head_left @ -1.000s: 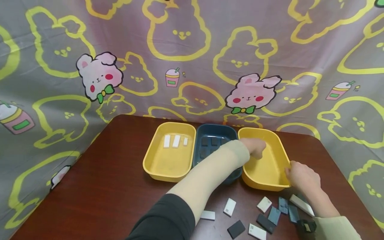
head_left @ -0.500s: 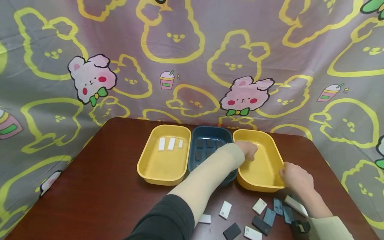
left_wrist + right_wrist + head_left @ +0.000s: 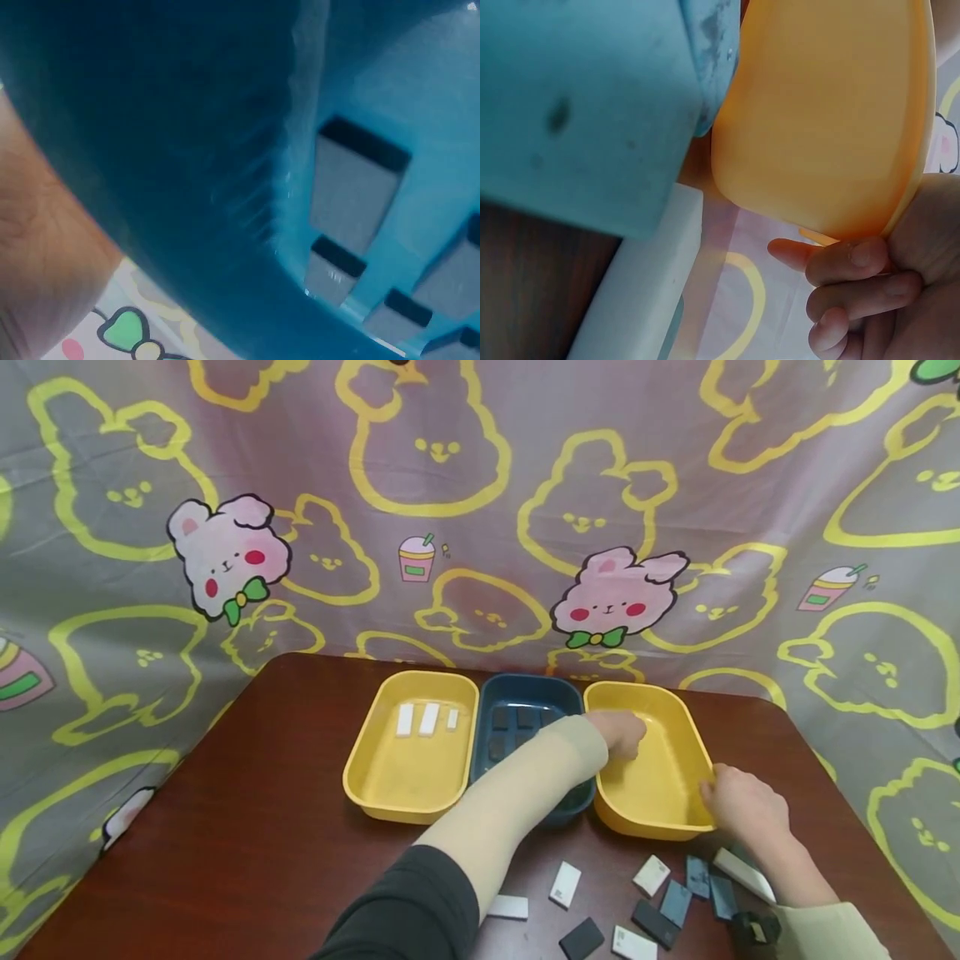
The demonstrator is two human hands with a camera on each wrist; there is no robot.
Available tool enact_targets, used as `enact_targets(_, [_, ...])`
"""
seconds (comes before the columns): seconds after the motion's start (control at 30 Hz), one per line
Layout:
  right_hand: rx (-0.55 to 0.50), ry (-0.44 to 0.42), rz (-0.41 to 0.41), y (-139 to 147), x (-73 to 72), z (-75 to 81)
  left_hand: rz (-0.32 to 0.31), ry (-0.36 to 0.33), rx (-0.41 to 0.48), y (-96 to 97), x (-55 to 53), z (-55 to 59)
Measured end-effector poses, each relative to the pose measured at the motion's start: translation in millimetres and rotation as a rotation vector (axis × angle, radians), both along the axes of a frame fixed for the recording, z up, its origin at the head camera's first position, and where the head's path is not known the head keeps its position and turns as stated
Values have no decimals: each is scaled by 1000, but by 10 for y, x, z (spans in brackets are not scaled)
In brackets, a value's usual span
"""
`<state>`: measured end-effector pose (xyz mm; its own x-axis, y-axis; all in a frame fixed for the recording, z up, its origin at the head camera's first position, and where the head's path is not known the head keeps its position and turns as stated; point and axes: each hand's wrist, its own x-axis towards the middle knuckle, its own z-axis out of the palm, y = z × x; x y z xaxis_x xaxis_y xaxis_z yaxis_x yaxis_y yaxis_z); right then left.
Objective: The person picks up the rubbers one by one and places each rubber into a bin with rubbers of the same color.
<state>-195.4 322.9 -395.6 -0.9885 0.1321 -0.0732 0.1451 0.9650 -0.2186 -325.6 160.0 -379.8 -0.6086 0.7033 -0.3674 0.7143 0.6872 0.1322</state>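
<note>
My right hand [image 3: 748,806] grips the right rim of the right-hand yellow tray [image 3: 660,789], its curled fingers [image 3: 862,289] at the rim in the right wrist view. Across from it, my left hand [image 3: 621,732] holds the same tray's left side, beside the dark blue tray [image 3: 573,814]; its fingertips are hidden. Only part of the left hand [image 3: 52,247] shows past the blue tray's wall in the left wrist view. Inside the yellow tray, the visible floor is bare. Dark blocks [image 3: 356,191] stand in the blue tray, partly covered by my left forearm in the head view.
A second yellow tray [image 3: 408,785] at the left holds three white blocks [image 3: 428,720]. Several loose white, dark and blue-grey blocks [image 3: 677,903] lie on the brown table [image 3: 247,827] in front of the right tray. A patterned curtain [image 3: 480,543] hangs behind.
The head view has shifted slightly, so everything sits a little further left in it. Both hands stay at the right-hand yellow tray, and the trays keep their places beside each other.
</note>
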Motion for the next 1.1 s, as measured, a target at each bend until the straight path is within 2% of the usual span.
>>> enact_targets(0.13, [-3,-7,-8,6,-9,9,-126,23,-9,12,-33,12])
enact_targets(0.2, [-8,-3,-8,19,-6,12,-139,29,-31,20,-20,15])
enact_targets(0.33, [-20,-1,5,29,-10,1,-103,23,-68,-13,29,0])
enact_targets(0.57, [-22,2,17,33,-8,-12,-107,50,-103,-68,96,-26])
enact_targets(0.7, [-22,10,24,29,-16,-8,-79,73,-137,-66,91,-32])
enact_targets(0.9, [-18,2,25,36,-17,-18,-55,67,-160,-52,80,-47])
enact_targets(1.1, [-14,-11,11,39,-11,4,-75,87,-114,-70,54,-19])
